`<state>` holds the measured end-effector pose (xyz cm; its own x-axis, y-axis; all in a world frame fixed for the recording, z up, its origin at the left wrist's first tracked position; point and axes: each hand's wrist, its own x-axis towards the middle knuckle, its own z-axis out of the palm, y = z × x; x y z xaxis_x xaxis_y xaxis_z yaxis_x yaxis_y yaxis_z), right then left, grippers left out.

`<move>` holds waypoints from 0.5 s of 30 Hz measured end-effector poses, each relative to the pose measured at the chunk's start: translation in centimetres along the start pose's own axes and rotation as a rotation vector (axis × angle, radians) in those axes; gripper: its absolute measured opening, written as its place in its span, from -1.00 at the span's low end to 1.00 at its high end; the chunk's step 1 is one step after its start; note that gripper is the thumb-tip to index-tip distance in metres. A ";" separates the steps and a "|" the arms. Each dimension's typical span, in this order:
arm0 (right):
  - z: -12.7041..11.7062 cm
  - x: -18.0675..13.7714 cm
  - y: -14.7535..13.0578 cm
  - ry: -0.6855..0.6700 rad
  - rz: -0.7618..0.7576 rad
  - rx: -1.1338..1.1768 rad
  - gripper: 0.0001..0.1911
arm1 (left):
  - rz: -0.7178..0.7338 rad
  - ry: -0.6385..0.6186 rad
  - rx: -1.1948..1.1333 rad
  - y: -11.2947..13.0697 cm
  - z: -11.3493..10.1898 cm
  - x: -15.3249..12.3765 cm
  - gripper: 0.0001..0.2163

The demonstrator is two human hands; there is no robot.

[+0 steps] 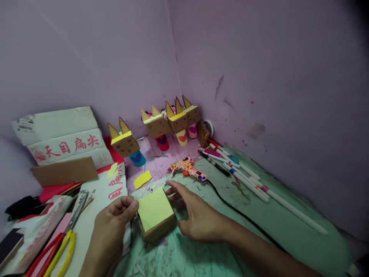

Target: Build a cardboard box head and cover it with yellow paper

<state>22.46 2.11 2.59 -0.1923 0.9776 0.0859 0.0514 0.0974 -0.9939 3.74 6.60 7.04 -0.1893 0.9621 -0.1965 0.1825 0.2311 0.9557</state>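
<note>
A small brown cardboard box (160,229) with a light yellow paper square (155,209) on its top sits on the green tabletop in front of me. My left hand (117,215) is at its left side, thumb and curled fingers pinching at the upper left edge by the paper. On the other side, my right hand (193,215) curves around the box's right edge with thumb and fingers apart; contact there is hard to tell. Just beyond the box lie a yellow paper piece (142,179) and a flower-patterned glue gun (188,169).
Cardboard cat figures (125,144) on coloured tubes stand along the back wall. Several markers (248,181) lie at right, and the glue gun's black cord (239,213) runs toward me. Red-and-yellow-handled scissors (67,238) and cardboard sheets (66,142) occupy the left.
</note>
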 end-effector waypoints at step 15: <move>-0.3 0.5 -1.1 0.030 0.222 0.218 -0.21 | 0.025 0.060 0.156 0.7 0.2 -0.5 -0.74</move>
<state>22.59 2.53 3.76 -0.1705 0.9759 -0.1362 -0.1231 -0.1582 -0.9797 4.20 6.29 7.74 -0.2394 0.9585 -0.1550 0.3343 0.2312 0.9137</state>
